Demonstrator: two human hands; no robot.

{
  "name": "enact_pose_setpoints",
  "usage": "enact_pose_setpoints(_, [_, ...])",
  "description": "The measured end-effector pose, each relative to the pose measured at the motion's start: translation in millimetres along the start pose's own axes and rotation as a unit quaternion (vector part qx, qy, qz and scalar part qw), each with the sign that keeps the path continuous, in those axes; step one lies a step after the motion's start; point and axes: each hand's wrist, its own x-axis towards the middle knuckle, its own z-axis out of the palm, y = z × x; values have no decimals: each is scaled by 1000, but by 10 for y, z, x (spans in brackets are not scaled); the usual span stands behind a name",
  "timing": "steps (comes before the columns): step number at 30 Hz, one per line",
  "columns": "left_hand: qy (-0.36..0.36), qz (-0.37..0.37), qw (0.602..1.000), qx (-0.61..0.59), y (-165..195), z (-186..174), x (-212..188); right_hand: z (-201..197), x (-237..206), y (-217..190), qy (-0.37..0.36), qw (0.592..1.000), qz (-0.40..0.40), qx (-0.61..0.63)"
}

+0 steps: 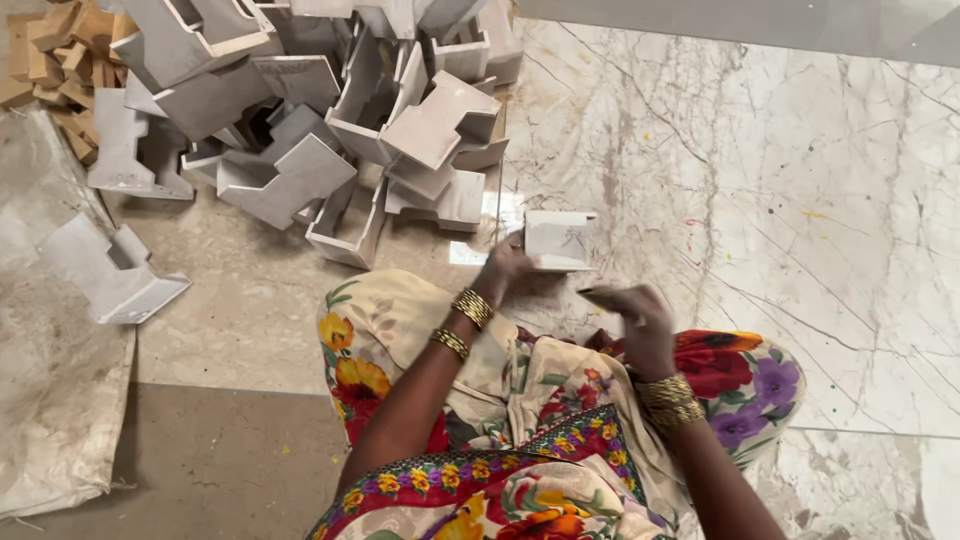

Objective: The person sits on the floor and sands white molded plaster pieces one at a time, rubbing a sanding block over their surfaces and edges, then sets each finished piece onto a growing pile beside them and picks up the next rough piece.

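1. The small white block [560,239] lies flat on the marble floor [800,220], just past the person's knees, at about 12 o'clock from the lap. It is a notched piece like those in the heap, with a faint pencil-like mark on its upper face; lying flat, that face is turned up to the person.

2. The left hand [503,268] grasps the block at its near left edge, fingers curled over the rim, which appears to pin it against the floor so it cannot slide. Gold bangles sit on that wrist.

3. The right hand [628,305] hovers just beside the block at about 4 o'clock from it, apart from it. Its fingers are pinched around something thin and dark; what it is cannot be made out.

4. The floral cloth [520,440] covers the folded legs nearest the camera, so both arms reach forward over the knees.

5. Farther off, at 10 to 11 o'clock, a loose heap of white notched blocks [330,110] lies tumbled, within the left arm's reach.

6. One stray white block [112,272] rests at 9 o'clock, beside a pale sack [50,400].

7. Farthest, at the upper left corner, small wooden offcuts [55,50] are piled.
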Motion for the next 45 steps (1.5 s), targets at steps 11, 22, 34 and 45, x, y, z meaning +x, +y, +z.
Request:
enact_pose_setpoints(11, [105,107,895,421,-220,508,-41,-308,145,574,164,942,185,225])
enact_pose_setpoints(22, [121,98,904,399,-556,544,-183,613,220,50,-2,934,-226,-277])
enact_pose_setpoints(34, [138,84,935,315,-584,402,-210,673,237,109,-11,946,-199,-256])
enact_pose_setpoints(45, [92,58,894,435,-536,126,-299,172,603,958,126,943,296,83])
